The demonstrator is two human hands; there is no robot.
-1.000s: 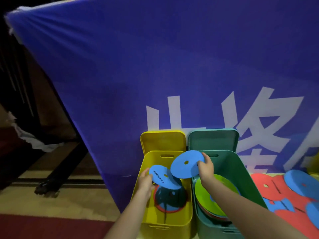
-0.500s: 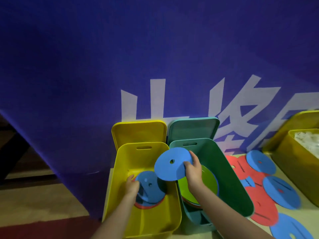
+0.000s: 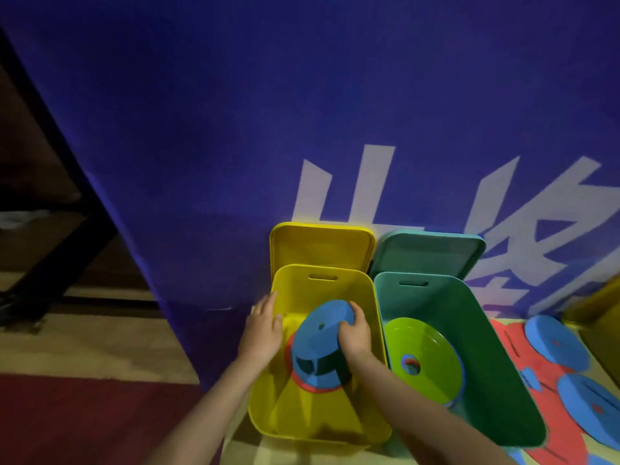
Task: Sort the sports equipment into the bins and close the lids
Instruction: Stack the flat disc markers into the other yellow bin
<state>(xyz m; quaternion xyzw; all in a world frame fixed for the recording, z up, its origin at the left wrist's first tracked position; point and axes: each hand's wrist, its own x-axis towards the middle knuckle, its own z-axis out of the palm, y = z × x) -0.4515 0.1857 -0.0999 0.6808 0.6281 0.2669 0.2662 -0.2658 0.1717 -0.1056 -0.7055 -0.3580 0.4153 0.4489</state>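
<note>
A yellow bin (image 3: 367,333) stands open in front of me, its yellow lid (image 3: 320,245) leaning upright behind it. Inside lies a stack of flat discs, and my right hand (image 3: 354,333) holds a blue disc (image 3: 322,330) down onto that stack. My left hand (image 3: 263,327) rests with straight fingers on the bin's left rim. To the right an open green bin (image 3: 486,347) holds lime-green discs (image 3: 424,354), with its teal lid (image 3: 427,251) propped behind.
Loose blue discs (image 3: 555,342) and red discs (image 3: 513,344) lie on the surface right of the green bin. Another yellow bin (image 3: 600,317) shows at the right edge. A blue banner (image 3: 302,129) hangs behind the bins. A dark frame (image 3: 67,213) and floor lie left.
My right hand brought its blue disc down from above the bins into the yellow bin. My left hand left the disc inside and moved up to the bin's left rim.
</note>
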